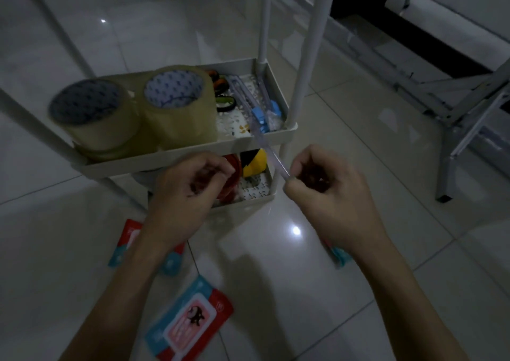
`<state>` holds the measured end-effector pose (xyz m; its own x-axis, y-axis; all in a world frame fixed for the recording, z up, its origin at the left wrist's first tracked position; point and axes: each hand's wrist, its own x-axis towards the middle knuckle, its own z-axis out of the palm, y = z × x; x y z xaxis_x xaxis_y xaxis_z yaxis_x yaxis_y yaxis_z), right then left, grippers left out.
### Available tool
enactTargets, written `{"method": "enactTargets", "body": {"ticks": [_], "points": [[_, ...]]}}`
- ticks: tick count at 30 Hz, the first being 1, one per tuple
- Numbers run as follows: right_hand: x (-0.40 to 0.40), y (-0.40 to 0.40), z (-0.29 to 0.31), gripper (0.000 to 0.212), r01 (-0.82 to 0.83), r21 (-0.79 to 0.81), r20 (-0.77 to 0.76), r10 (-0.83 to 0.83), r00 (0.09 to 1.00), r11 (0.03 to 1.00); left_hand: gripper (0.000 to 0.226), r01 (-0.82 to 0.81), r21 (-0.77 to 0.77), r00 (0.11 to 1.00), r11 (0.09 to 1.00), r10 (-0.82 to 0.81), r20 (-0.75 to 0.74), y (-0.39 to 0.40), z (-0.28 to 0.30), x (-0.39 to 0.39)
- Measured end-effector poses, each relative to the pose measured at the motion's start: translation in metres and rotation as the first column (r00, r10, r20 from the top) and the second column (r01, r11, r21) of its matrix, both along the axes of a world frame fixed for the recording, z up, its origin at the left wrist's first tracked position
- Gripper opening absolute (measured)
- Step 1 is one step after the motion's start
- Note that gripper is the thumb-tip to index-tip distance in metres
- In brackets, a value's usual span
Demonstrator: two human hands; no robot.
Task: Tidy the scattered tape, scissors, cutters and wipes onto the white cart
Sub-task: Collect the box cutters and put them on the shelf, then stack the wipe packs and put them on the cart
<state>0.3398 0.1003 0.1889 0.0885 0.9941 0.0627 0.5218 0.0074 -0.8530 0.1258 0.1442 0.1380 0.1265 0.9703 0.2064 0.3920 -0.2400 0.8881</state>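
Note:
The white cart stands on the tiled floor in front of me. Its upper tray holds two big rolls of clear tape, scissors with orange and green handles and clear cutters with blue sliders. My right hand pinches the near end of one clear cutter that slants over the tray's front rim. My left hand hovers curled in front of the lower tray, with nothing clearly in it. Three wipes packs lie on the floor: one by my left wrist, one near me, one under my right wrist.
The lower tray holds a red roll and a yellow-and-black object. White cart posts rise at the right. A grey metal frame stands on the floor to the right.

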Motion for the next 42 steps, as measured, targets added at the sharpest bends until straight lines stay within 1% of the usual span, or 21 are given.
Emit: {"method": "enactTargets", "body": {"ticks": [1, 4, 6, 7, 9, 11, 15, 18, 20, 23, 24, 26, 29, 31, 33, 35, 36, 38, 39, 41, 42], "points": [[-0.009, 0.007, 0.005, 0.011, 0.001, 0.066, 0.045, -0.004, 0.999, 0.998, 0.024, -0.010, 0.016, 1.000, 1.000, 0.011, -0.002, 0.002, 0.004, -0.002], [-0.039, 0.041, 0.009, 0.014, -0.004, 0.255, 0.301, -0.075, 0.951, 0.967, 0.027, -0.024, 0.042, 0.999, 0.999, 0.026, -0.038, 0.006, 0.012, -0.006], [-0.055, 0.069, 0.004, 0.022, -0.011, 0.341, 0.389, -0.131, 0.912, 0.940, 0.030, -0.021, 0.033, 0.999, 0.999, 0.022, -0.037, 0.007, 0.012, -0.009], [-0.061, 0.083, 0.000, 0.025, -0.012, 0.372, 0.403, -0.149, 0.903, 0.928, 0.031, -0.020, 0.025, 0.999, 0.999, 0.021, -0.029, 0.008, 0.012, -0.010], [-0.067, 0.108, -0.011, 0.028, -0.009, 0.417, 0.397, -0.173, 0.901, 0.909, 0.032, -0.005, 0.004, 1.000, 1.000, 0.005, -0.005, 0.010, 0.010, -0.011], [-0.068, 0.127, -0.021, 0.028, 0.022, 0.398, 0.420, -0.203, 0.885, 0.917, 0.030, 0.017, -0.015, 1.000, 1.000, -0.017, 0.008, 0.012, 0.008, -0.011], [-0.070, 0.143, -0.033, 0.027, 0.091, 0.383, 0.506, -0.291, 0.812, 0.919, 0.028, 0.039, -0.022, 0.999, 0.999, -0.039, 0.022, 0.015, 0.005, -0.013], [-0.070, 0.146, -0.037, 0.023, 0.107, 0.355, 0.542, -0.298, 0.786, 0.929, 0.027, 0.048, -0.033, 0.999, 0.998, -0.047, 0.026, 0.013, 0.000, -0.016], [-0.068, 0.140, -0.037, 0.025, 0.075, 0.367, 0.527, -0.274, 0.804, 0.927, 0.025, 0.045, -0.041, 0.999, 0.998, -0.044, 0.019, 0.011, -0.005, -0.020], [-0.064, 0.111, -0.040, 0.035, -0.034, 0.466, 0.419, -0.187, 0.889, 0.884, 0.024, 0.024, -0.077, 1.000, 0.997, -0.024, -0.006, 0.003, -0.018, -0.028], [-0.064, 0.096, -0.043, 0.035, -0.062, 0.485, 0.385, -0.149, 0.911, 0.873, 0.024, 0.018, -0.104, 1.000, 0.994, -0.020, -0.023, -0.002, -0.025, -0.032], [-0.063, 0.062, -0.055, 0.027, -0.106, 0.526, 0.343, -0.097, 0.934, 0.844, 0.021, 0.014, -0.199, 0.995, 0.980, -0.034, -0.094, -0.016, -0.045, -0.041], [-0.060, 0.029, -0.077, 0.025, -0.103, 0.587, 0.384, -0.164, 0.909, 0.803, 0.023, 0.013, -0.431, 0.970, 0.902, -0.115, -0.212, -0.047, -0.090, -0.061], [-0.059, 0.020, -0.091, 0.025, -0.119, 0.574, 0.383, -0.137, 0.913, 0.810, 0.040, -0.013, -0.552, 0.938, 0.834, -0.182, -0.296, -0.072, -0.120, -0.075], [-0.062, 0.015, -0.103, 0.019, -0.183, 0.521, 0.344, -0.009, 0.939, 0.834, 0.057, -0.064, -0.623, 0.864, 0.779, -0.269, -0.426, -0.101, -0.141, -0.082], [-0.067, 0.008, -0.116, 0.014, -0.269, 0.448, 0.349, 0.110, 0.930, 0.852, 0.069, -0.117, -0.606, 0.779, 0.787, -0.307, -0.548, -0.124, -0.154, -0.082], [-0.071, 0.005, -0.124, 0.012, -0.309, 0.404, 0.361, 0.160, 0.919, 0.861, 0.073, -0.132, -0.593, 0.771, 0.794, -0.294, -0.565, -0.131, -0.160, -0.082], [-0.079, 0.000, -0.142, 0.013, -0.368, 0.295, 0.386, 0.243, 0.890, 0.882, 0.076, -0.179, -0.635, 0.819, 0.752, -0.244, -0.519, -0.137, -0.165, -0.085], [-0.083, -0.002, -0.150, 0.014, -0.391, 0.230, 0.395, 0.282, 0.874, 0.891, 0.071, -0.191, -0.666, 0.847, 0.721, -0.222, -0.484, -0.138, -0.165, -0.088], [-0.093, -0.003, -0.164, 0.013, -0.431, 0.099, 0.388, 0.364, 0.847, 0.897, 0.051, -0.182, -0.706, 0.899, 0.684, -0.176, -0.402, -0.140, -0.165, -0.098], [-0.099, -0.003, -0.168, 0.012, -0.449, 0.042, 0.377, 0.402, 0.834, 0.893, 0.042, -0.174, -0.713, 0.931, 0.679, -0.122, -0.344, -0.142, -0.165, -0.104]]}}
